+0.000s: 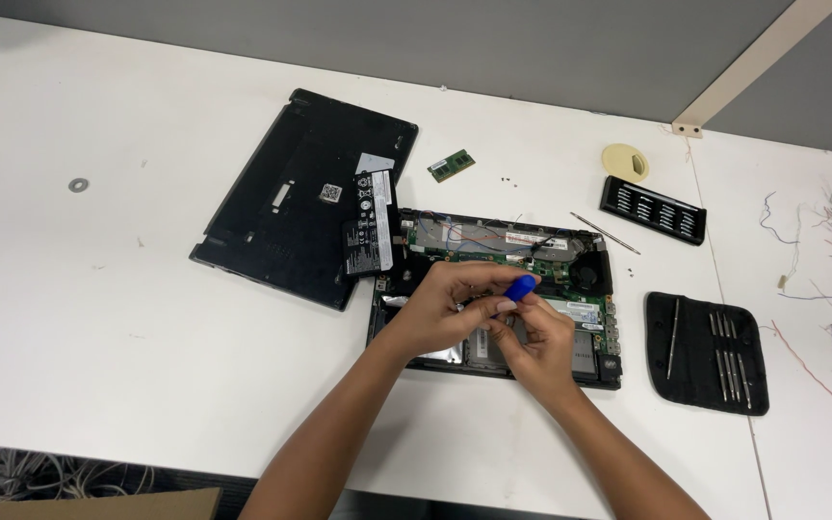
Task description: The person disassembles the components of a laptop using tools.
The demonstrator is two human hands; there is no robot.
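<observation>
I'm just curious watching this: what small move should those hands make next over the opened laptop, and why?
Probably lower the blue-handled tool straight down to the board. Both the left hand and right hand pinch it above the open laptop, whose bottom cover and battery already lie aside.

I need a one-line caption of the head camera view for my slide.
Both hands, left and right, hold a blue-handled screwdriver over an opened laptop on a white table.
</observation>
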